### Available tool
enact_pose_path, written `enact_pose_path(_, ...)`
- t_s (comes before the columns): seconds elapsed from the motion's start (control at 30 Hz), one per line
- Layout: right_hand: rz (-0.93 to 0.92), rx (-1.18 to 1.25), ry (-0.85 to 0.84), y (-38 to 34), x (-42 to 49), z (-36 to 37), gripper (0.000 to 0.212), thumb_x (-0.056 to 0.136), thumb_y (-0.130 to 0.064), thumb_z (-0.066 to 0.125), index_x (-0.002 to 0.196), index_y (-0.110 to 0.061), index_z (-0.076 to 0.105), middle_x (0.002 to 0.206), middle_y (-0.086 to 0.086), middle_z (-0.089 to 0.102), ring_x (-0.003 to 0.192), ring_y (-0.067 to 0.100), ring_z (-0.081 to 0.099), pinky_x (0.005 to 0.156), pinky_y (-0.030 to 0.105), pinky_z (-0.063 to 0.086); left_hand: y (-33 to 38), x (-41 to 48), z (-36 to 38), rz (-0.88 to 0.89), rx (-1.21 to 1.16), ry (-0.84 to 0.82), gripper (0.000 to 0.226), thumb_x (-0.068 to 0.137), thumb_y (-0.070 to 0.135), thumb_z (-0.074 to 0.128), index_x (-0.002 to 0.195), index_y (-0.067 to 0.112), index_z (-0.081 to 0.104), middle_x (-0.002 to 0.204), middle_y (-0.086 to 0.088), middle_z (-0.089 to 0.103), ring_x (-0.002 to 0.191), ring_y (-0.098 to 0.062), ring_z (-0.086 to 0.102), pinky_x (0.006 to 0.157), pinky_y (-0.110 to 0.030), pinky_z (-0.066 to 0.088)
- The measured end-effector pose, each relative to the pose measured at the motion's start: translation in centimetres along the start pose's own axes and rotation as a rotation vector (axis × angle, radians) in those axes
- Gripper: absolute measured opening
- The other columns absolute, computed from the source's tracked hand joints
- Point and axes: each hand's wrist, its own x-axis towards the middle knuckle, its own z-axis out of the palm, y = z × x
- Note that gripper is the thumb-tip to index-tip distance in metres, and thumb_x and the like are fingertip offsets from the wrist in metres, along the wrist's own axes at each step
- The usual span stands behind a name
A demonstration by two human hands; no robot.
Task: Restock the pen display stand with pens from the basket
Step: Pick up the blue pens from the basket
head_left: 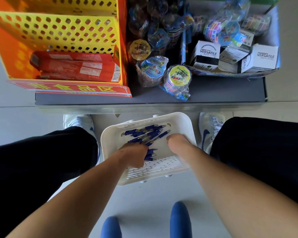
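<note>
— What sort of place is shown?
— A shop. A low grey shelf [213, 88] is stocked with toys [177, 79] sealed in clear wrap, boxes [207, 54] printed "VERSATILE", and a yellow perforated display stand [58, 31] fronted by a red printed sign [70, 88].

White plastic basket [187, 124], slotted; glossy blue plastic pens [144, 134].

Loose black fabric trousers [33, 165] are worn with white lace-up trainers [209, 129] marked in blue; the forearms [86, 191] are left bare.
</note>
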Motion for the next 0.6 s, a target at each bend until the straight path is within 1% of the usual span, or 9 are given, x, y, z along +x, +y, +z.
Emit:
enact_pose_path(0.17, -0.101, -0.097, 0.060, 0.1, -0.3, 0.1, 0.024, 0.096, 0.002, 0.050, 0.118, -0.006, 0.056, 0.131, 0.016, 0.058, 0.119, 0.034, 0.057, 0.094, 0.037, 0.050, 0.1, -0.8, -0.2, -0.008, -0.083, 0.098, 0.021, 0.083, 0.020, 0.061, 0.102, 0.019, 0.052, 0.091, 0.000, 0.061, 0.079, -0.019, 0.054, 0.068, -0.026, 0.037)
enact_pose_path(0.3, -0.118, -0.128, 0.001, 0.3, 0.2, 0.0, 0.037, 0.100, -0.005, 0.045, 0.136, -0.002, 0.049, 0.137, 0.021, 0.052, 0.123, 0.033, 0.051, 0.102, 0.037, 0.047, 0.1, -0.7, -0.4, -0.041, -0.315, 0.144, 0.036, 0.078, 0.008, 0.062, 0.111, 0.018, 0.054, 0.089, 0.003, 0.057, 0.076, -0.017, 0.052, 0.060, -0.022, 0.035)
enact_pose_path(0.33, -0.036, 0.087, -0.013, 0.3, 0.2, 0.0, 0.041, 0.101, -0.007, 0.043, 0.141, -0.002, 0.047, 0.139, 0.022, 0.052, 0.118, 0.029, 0.052, 0.102, 0.036, 0.048, 0.2, -0.7, -0.3, -0.040, -0.318, 0.136, 0.034, 0.077, 0.007, 0.061, 0.108, 0.018, 0.055, 0.088, 0.002, 0.057, 0.076, -0.017, 0.052, 0.059, -0.021, 0.034)
enact_pose_path(0.37, 0.042, 0.305, -0.041, 0.3, 0.4, 0.0, 0.042, 0.101, -0.007, 0.041, 0.141, -0.004, 0.048, 0.140, 0.021, 0.052, 0.109, 0.024, 0.051, 0.096, 0.033, 0.050, 0.3, -0.6, -0.3, -0.041, -0.297, 0.123, 0.029, 0.078, 0.006, 0.060, 0.103, 0.018, 0.054, 0.087, 0.001, 0.057, 0.077, -0.019, 0.053, 0.060, -0.022, 0.035)
enact_pose_path(0.4, -0.014, 0.397, -0.040, 0.3, 0.0, -0.1, 0.041, 0.100, -0.008, 0.040, 0.140, -0.005, 0.051, 0.139, 0.021, 0.054, 0.102, 0.022, 0.048, 0.085, 0.028, 0.049, 0.4, -0.5, -0.2, -0.042, -0.272, 0.119, 0.024, 0.079, 0.006, 0.059, 0.097, 0.019, 0.052, 0.086, 0.000, 0.057, 0.078, -0.021, 0.054, 0.063, -0.024, 0.036)
enact_pose_path(0.47, -0.019, 0.373, -0.006, 0.6, 0.3, -0.3, 0.040, 0.101, -0.008, 0.039, 0.138, -0.005, 0.053, 0.136, 0.020, 0.055, 0.098, 0.021, 0.044, 0.066, 0.018, 0.038, 0.8, -0.5, -0.1, -0.031, -0.215, 0.122, 0.022, 0.080, 0.006, 0.059, 0.091, 0.021, 0.047, 0.086, 0.000, 0.056, 0.078, -0.021, 0.054, 0.066, -0.026, 0.038)
enact_pose_path(0.5, -0.052, 0.318, -0.014, 0.7, 0.2, -0.3, 0.038, 0.102, -0.008, 0.038, 0.136, -0.004, 0.054, 0.132, 0.019, 0.057, 0.099, 0.021, 0.046, 0.066, 0.017, 0.038, 0.9, -0.6, 0.0, -0.020, -0.177, 0.119, 0.022, 0.081, 0.008, 0.059, 0.091, 0.022, 0.046, 0.086, 0.001, 0.056, 0.077, -0.021, 0.054, 0.067, -0.027, 0.038)
enact_pose_path(0.53, -0.013, 0.337, 0.020, 0.2, -0.8, -0.5, 0.036, 0.103, -0.007, 0.038, 0.134, -0.002, 0.054, 0.127, 0.018, 0.058, 0.105, 0.023, 0.050, 0.074, 0.018, 0.044, 1.0, -0.6, 0.0, -0.008, -0.145, 0.117, 0.021, 0.081, 0.010, 0.059, 0.092, 0.022, 0.046, 0.086, 0.002, 0.056, 0.077, -0.020, 0.053, 0.067, -0.026, 0.038)
enact_pose_path(0.6, -0.077, 0.080, -0.005, -0.1, -1.2, -0.9, 0.031, 0.103, -0.004, 0.040, 0.129, 0.000, 0.056, 0.123, 0.015, 0.059, 0.115, 0.029, 0.056, 0.094, 0.028, 0.049, 0.6, -0.8, -0.3, -0.016, -0.111, 0.109, 0.019, 0.083, 0.017, 0.059, 0.097, 0.022, 0.047, 0.085, 0.003, 0.055, 0.074, -0.018, 0.051, 0.066, -0.026, 0.037)
